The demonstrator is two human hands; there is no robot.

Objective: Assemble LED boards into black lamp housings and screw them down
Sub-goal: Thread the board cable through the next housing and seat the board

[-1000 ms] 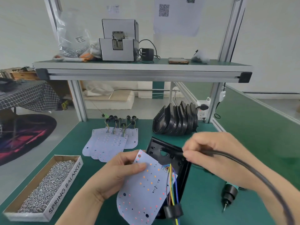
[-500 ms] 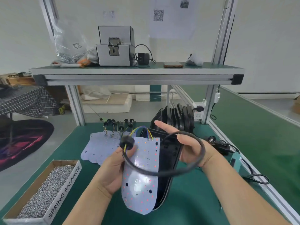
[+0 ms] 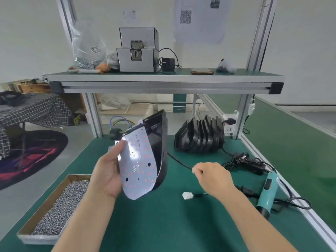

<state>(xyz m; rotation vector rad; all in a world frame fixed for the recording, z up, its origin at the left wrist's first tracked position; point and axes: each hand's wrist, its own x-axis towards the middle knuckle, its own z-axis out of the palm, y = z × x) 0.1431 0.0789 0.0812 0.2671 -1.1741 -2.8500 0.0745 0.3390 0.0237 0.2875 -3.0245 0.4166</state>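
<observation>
At centre frame, the LED board [image 3: 138, 164] and black housing [image 3: 160, 135] are gripped together, upright, by the left hand [image 3: 109, 171] (thumb laid on the board's face). Right of centre, the black cable [image 3: 180, 161] is pinched in the curled fingers of the right hand [image 3: 212, 177].

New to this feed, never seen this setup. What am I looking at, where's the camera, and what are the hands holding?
No machine here: a person works with bare hands, filmed by one camera on their head, looking down at a green bench. The left hand grips an LED board with a black housing behind it. The right hand pinches the black cable. A white plug lies on the bench, with a stack of housings, a box of screws and a teal screwdriver.
</observation>
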